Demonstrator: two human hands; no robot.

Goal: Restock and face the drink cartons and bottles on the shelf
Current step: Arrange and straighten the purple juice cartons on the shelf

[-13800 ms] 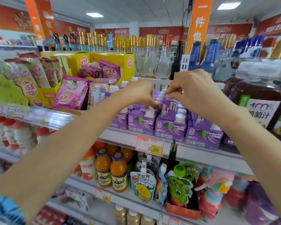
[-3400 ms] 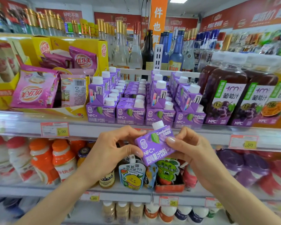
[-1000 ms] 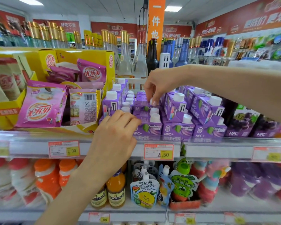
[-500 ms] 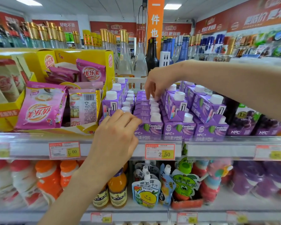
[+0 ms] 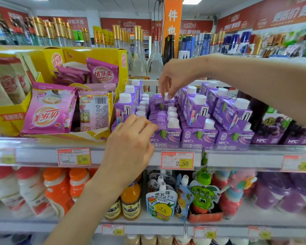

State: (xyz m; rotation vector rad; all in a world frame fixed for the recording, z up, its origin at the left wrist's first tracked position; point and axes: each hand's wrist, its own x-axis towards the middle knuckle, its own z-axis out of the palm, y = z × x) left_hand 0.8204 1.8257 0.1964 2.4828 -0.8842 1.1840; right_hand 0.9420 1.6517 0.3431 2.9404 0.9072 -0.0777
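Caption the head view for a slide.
Right hand pinches the white cap of a purple cardboard juice carton in the middle row; left hand curls at the grey shelf front.

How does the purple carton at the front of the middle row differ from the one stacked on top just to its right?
The front carton stands on the shelf; the stacked carton rests on other cartons. The front carton shows its branded face; the stacked carton is turned, showing a side panel. The front carton sits upright; the stacked carton leans. Both are purple with white caps.
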